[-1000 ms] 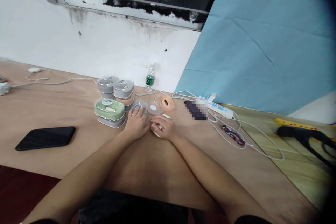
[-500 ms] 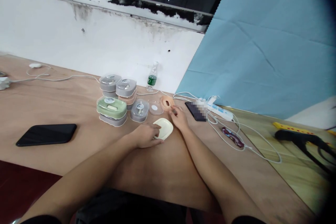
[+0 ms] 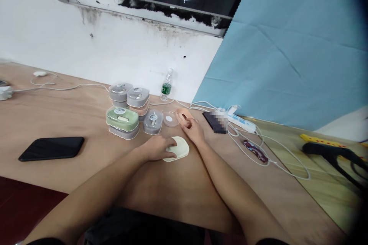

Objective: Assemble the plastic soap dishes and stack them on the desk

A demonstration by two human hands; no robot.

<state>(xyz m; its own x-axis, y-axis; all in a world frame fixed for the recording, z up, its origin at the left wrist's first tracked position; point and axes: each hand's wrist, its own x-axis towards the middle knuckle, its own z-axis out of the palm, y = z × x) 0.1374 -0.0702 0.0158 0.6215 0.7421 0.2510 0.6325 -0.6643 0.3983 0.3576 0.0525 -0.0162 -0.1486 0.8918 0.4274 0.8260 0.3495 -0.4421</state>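
A shallow cream oval dish or lid [image 3: 181,150] lies on the table in front of me. My left hand [image 3: 158,148] rests over its left edge, thumb and forefinger apart. Just beyond, a peach oval lid [image 3: 180,111] with a dark slot lies on the table. My right hand [image 3: 194,131] is at its near edge, with bent fingers closed at the slot and hiding part of the lid. A clear round-cornered cover [image 3: 170,119] with a white round label sits beside the peach lid.
Several lidded boxes stand left of my hands, including a green one [image 3: 122,118] and a grey one [image 3: 153,121]. A bottle [image 3: 166,87] stands by the wall. Phones [image 3: 51,148] lie left and right. A power strip [image 3: 241,122] and white cables are at right.
My right hand has moved slightly left and closed its fingers at the peach lid. The cream piece has shifted toward me and looks turned or tilted under my left hand.
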